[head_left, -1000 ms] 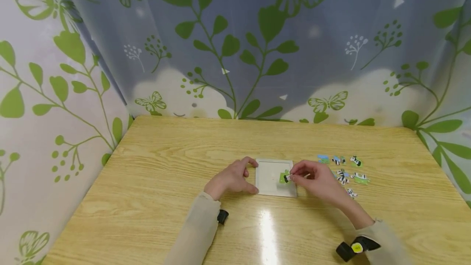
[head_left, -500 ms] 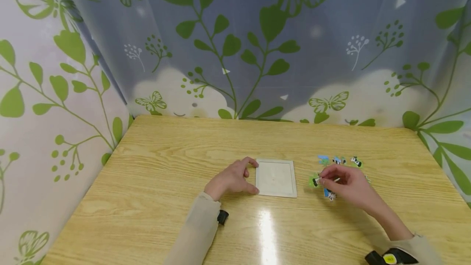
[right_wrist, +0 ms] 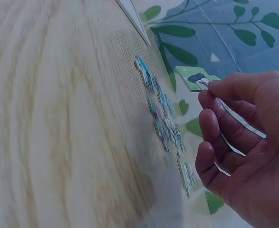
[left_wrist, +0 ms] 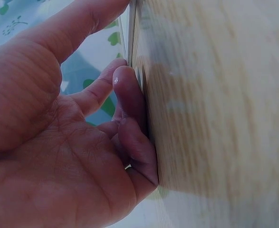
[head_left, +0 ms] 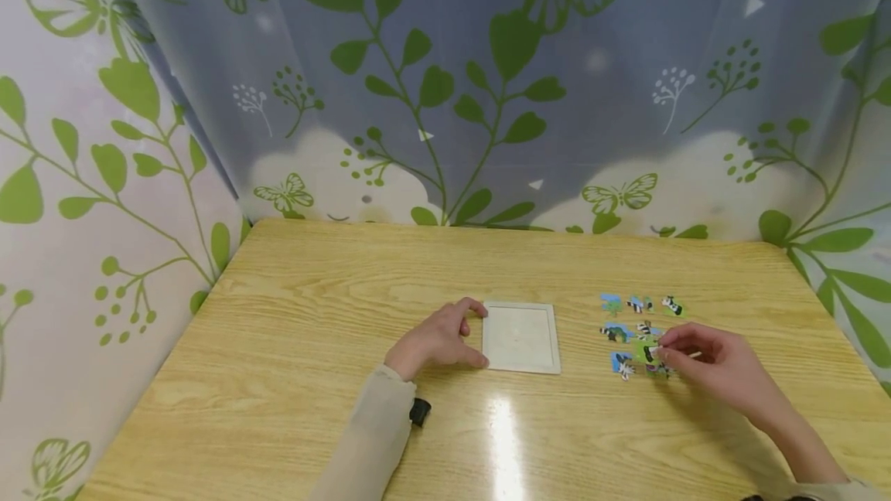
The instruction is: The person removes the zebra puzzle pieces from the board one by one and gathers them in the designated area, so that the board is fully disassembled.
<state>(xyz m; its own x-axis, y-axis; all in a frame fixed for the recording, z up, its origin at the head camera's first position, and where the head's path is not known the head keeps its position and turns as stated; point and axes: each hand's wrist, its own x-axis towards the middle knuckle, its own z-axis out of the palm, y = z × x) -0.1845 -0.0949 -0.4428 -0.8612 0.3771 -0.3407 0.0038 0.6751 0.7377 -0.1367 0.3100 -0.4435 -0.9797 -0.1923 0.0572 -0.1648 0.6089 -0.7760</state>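
In the head view my right hand [head_left: 727, 369] pinches a green puzzle piece [head_left: 647, 351] with a black-and-white figure between thumb and index finger. It is above the loose pieces on the right; the right wrist view shows this puzzle piece [right_wrist: 192, 77] raised off the table, other fingers loosely bent. My left hand [head_left: 440, 339] rests beside a shallow white square puzzle tray [head_left: 524, 369]. Its thumb and index finger are spread, touching the left edge near two corners. In the left wrist view, the remaining fingers [left_wrist: 131, 95] are bent against the table.
Several loose puzzle pieces [head_left: 616, 331] lie in rough rows right of the tray, some partly hidden by the held piece and my right hand. The wooden table [head_left: 334, 277] meets a patterned curtain [head_left: 445, 99] along its back edge.
My right hand has carried the puzzle piece from over the tray rightward to above the loose pieces. The left hand and tray stay where they were.
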